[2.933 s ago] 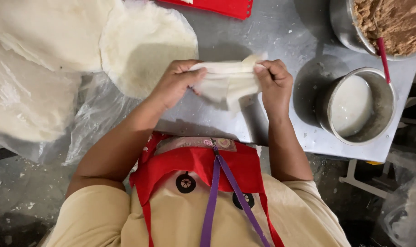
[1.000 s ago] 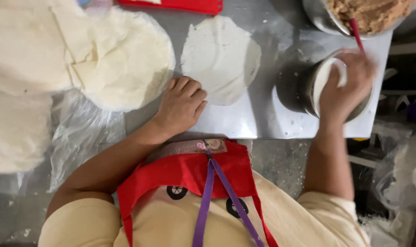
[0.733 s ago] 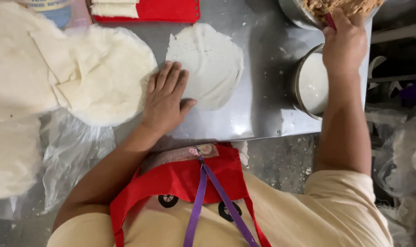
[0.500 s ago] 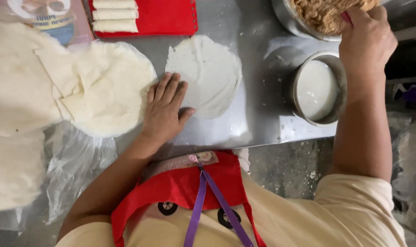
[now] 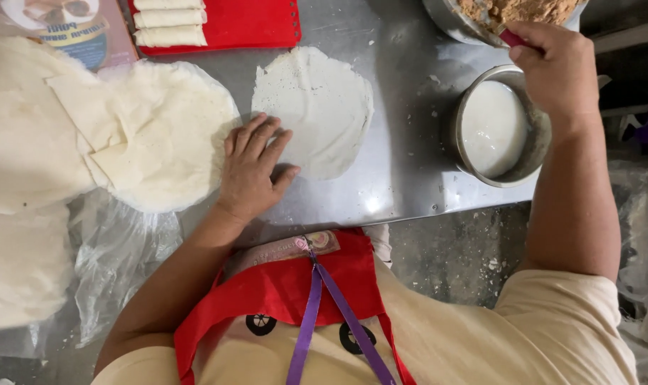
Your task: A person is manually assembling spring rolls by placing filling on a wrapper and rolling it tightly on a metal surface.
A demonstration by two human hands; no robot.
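Left hand (image 5: 251, 167) spread flat, pinning thin round white wrapper (image 5: 317, 107) at counter (image 5: 409, 178) centre; right hand (image 5: 552, 68) pinching red-handled spoon (image 5: 510, 36) in brown filling bowl (image 5: 459, 21). We'd keep wrapper flat, scoop modestly.

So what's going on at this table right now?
A person in a red apron presses the left hand flat on the edge of a round wrapper lying on the metal table. The right hand holds a red-handled spoon in the bowl of brown filling, beside a pot of white liquid.
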